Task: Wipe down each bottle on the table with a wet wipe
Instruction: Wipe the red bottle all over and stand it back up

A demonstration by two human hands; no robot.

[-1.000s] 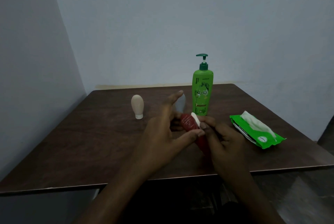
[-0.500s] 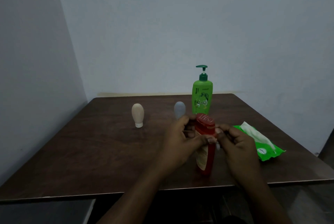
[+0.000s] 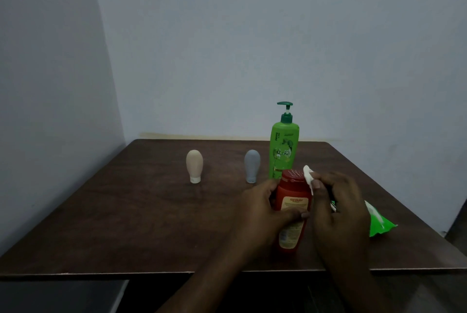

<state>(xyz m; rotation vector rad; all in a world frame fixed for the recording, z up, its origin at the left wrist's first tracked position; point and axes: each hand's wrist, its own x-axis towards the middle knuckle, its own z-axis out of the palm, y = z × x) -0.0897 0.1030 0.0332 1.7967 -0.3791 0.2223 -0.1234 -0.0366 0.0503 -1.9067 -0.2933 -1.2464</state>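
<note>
Dim table [image 3: 151, 224] — red bottle [image 3: 293, 201] now upright, gripped by left hand [image 3: 262, 214]; wipe [image 3: 308, 178] pinched in right hand [image 3: 338, 206] fingertips, touching cap — wiping underway.

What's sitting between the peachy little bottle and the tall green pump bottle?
The grey squeeze bottle, cap down, between the beige bottle and green pump bottle; head view.

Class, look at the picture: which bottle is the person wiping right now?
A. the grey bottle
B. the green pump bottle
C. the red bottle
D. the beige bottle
C: the left hand grips the red bottle while the right hand presses a white wipe against its cap; the other three bottles stand untouched further back.
</note>
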